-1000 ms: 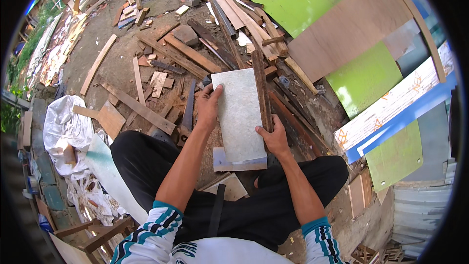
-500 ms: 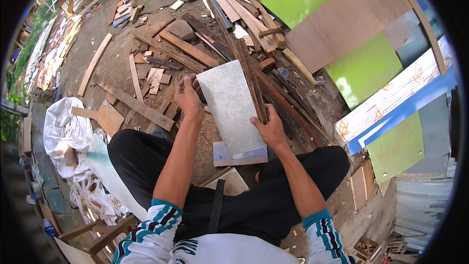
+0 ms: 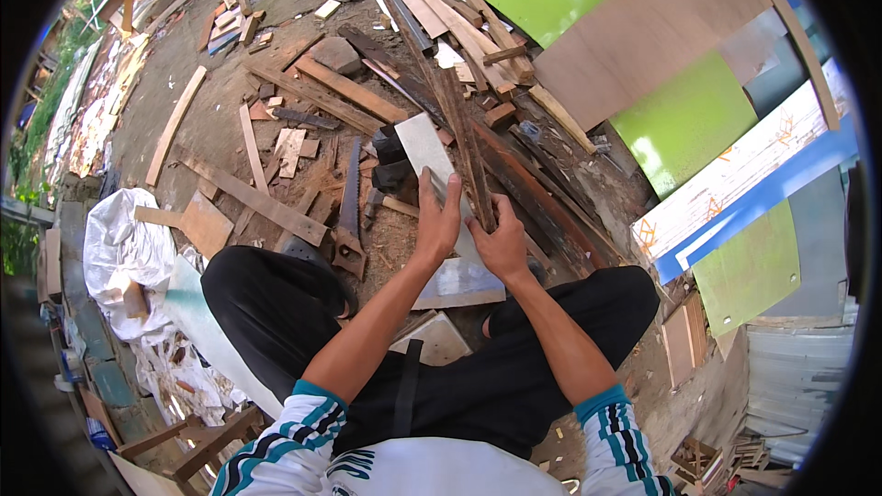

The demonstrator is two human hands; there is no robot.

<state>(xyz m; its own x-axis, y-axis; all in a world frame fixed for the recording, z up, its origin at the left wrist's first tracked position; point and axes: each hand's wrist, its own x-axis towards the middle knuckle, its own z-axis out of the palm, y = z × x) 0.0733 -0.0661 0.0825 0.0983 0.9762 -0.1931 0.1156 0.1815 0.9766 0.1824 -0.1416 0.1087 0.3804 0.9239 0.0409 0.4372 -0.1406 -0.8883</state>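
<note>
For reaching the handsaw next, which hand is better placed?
Likely the left hand: the handsaw lies to its left, while the right hand is farther across, holding the dark wooden strip.

Orange outlined signs [image 3: 714, 209] mark the white-and-blue panel [image 3: 749, 176] at three o'clock; jersey lettering [image 3: 354, 465] near seven o'clock is illegible.

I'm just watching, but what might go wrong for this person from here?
The dark wooden strip looks rough, so it might leave splinters in the right hand gripping it.

The pale panel stands tilted, with the left hand against it; it could slip out of line with the strip.

A handsaw lies uncovered on the ground near the bent left leg, so a careless shift might bring skin against it.
</note>
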